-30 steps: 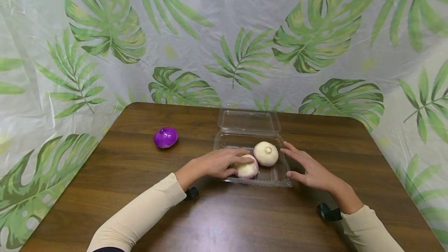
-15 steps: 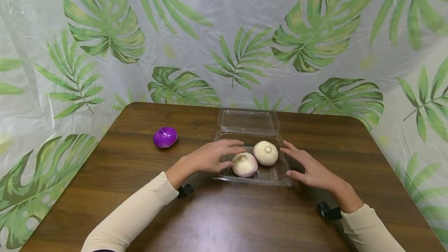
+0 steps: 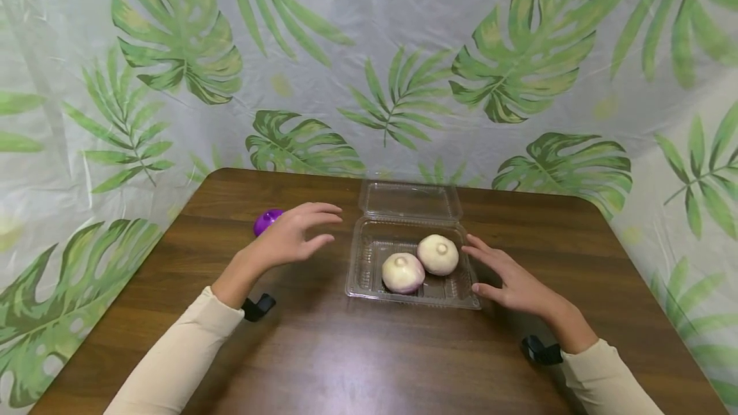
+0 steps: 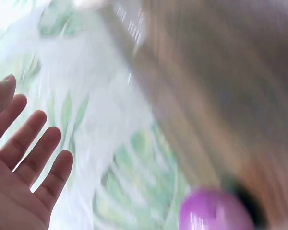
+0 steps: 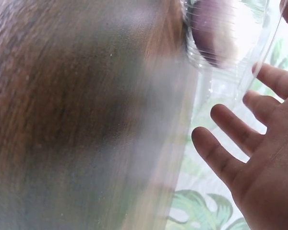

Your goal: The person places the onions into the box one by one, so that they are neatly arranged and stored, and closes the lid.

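Note:
In the head view, two round white bulbs tinged with purple lie in a clear hinged plastic box [image 3: 360, 274]; they look like onions or turnips. The nearer bulb [image 3: 402, 273] rests against the farther bulb [image 3: 438, 255]. My left hand [image 3: 288, 235], fingers extended and holding nothing, is over the table left of the box. It partly hides a glossy purple onion [image 3: 267, 220]. That purple onion [image 4: 213, 211] also shows at the bottom of the left wrist view. With spread fingers, my right hand [image 3: 516, 284] rests at the right rim of the box.
The box's transparent lid [image 3: 410, 200] lies folded back behind it. All of this is on a brown wooden table [image 3: 369, 357] with rounded far corners. A leaf-printed sheet [image 3: 311, 82] hangs right behind the table.
My left hand has let go of the nearer bulb, leaving it in the box, and has moved left toward the purple onion. The right hand has stayed at the box's rim.

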The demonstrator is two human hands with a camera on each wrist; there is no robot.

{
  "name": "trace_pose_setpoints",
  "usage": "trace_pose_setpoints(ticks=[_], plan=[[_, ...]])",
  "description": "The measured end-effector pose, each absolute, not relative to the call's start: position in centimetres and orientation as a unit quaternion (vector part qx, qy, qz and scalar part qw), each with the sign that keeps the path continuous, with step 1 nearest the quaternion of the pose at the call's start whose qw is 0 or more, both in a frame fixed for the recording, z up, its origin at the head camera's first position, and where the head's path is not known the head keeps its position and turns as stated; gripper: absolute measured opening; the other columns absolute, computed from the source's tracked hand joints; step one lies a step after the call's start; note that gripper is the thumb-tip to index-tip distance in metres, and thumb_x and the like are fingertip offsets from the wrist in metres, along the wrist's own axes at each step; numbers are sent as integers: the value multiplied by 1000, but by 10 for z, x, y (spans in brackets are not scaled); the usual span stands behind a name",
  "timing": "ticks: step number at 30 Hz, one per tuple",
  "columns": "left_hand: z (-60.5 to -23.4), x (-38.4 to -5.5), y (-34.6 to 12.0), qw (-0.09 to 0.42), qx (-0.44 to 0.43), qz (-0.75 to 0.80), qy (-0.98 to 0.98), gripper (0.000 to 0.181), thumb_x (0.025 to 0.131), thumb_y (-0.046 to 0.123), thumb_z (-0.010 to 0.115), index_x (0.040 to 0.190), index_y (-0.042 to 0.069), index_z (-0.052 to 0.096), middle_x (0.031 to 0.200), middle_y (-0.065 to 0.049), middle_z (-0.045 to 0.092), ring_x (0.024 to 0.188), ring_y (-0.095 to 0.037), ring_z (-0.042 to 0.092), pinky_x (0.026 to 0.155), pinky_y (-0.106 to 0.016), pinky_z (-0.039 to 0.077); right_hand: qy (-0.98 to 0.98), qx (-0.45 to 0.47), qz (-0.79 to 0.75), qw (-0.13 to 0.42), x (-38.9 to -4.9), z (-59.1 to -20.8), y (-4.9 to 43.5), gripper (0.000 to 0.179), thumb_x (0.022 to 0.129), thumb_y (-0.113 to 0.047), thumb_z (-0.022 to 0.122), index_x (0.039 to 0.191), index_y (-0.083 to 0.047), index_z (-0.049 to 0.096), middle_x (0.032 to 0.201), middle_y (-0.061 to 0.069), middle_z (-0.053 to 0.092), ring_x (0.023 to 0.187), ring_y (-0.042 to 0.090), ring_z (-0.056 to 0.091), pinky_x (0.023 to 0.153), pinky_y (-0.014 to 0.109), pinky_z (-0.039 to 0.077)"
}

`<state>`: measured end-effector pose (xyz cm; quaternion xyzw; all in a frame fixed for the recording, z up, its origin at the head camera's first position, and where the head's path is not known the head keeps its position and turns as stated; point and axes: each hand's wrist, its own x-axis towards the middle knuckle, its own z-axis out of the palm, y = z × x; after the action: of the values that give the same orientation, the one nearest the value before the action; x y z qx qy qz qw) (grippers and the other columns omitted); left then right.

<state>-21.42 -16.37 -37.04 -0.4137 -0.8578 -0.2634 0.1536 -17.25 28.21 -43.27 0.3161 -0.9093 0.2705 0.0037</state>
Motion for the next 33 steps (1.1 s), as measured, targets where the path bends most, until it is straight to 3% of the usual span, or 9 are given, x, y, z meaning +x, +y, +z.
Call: trace_pose_setpoints(ticks=[5, 6, 7, 11, 17, 23, 29, 33], plan=[[-360, -221, -203, 181, -342, -305, -870, 30, 88, 9, 73, 117, 7, 71, 126, -12, 68, 98, -23, 70, 87, -40, 58, -910, 313, 271, 6, -172, -433, 283, 65, 91, -23, 68, 147, -2, 43, 160, 25, 28, 138, 50, 35, 100, 70, 36], [-360, -223, -210, 184, -330, -310, -873, 29, 88, 9, 73, 116, 7, 71, 126, -12, 68, 107, -26, 68, 91, -44, 57, -911, 313, 270, 8, -173, -433, 284, 65, 91, -22, 68, 147, -2, 43, 160, 25, 28, 138, 50, 35, 99, 70, 36], [-361, -224, -216, 181, -315, -314, -877, 27, 89, 9, 72, 116, 7, 71, 126, -12, 68, 115, -30, 66, 92, -48, 56, -911, 312, 270, 9, -173, -433, 284, 65, 91, -22, 69, 147, -2, 43, 160, 26, 28, 138, 50, 35, 99, 70, 36], [-369, -225, -233, 174, -260, -334, -889, 18, 91, 9, 69, 109, 7, 72, 124, -13, 68, 110, -32, 67, 84, -50, 58, -911, 315, 267, 13, -174, -433, 285, 65, 90, -22, 69, 147, -2, 44, 160, 26, 29, 138, 50, 35, 99, 69, 37], [-384, -234, -250, 145, -174, -334, -915, 9, 93, 12, 66, 96, 5, 69, 121, -17, 66, 110, -34, 63, 89, -54, 54, -911, 314, 268, 9, -173, -433, 284, 65, 91, -23, 68, 147, -2, 44, 160, 25, 29, 138, 50, 35, 99, 69, 36], [-399, -240, -263, 108, -146, -308, -934, 23, 92, 12, 68, 113, 1, 66, 127, -19, 61, 115, -40, 59, 91, -55, 50, -912, 309, 270, -2, -174, -433, 284, 66, 91, -24, 68, 148, -3, 42, 161, 24, 27, 140, 48, 34, 101, 70, 36], [-408, -245, -263, 69, -169, -288, -940, 33, 91, 12, 68, 122, 1, 65, 137, -24, 55, 130, -46, 50, 106, -63, 41, -913, 309, 267, 5, -174, -433, 284, 66, 90, -23, 69, 148, -3, 43, 161, 24, 28, 139, 48, 35, 101, 69, 36], [-412, -245, -259, 23, -179, -251, -951, 43, 92, 15, 66, 133, 5, 60, 147, -29, 46, 135, -53, 44, 109, -70, 34, -913, 308, 266, 6, -173, -434, 284, 66, 90, -24, 69, 147, -2, 43, 160, 25, 28, 139, 48, 35, 101, 69, 36]])
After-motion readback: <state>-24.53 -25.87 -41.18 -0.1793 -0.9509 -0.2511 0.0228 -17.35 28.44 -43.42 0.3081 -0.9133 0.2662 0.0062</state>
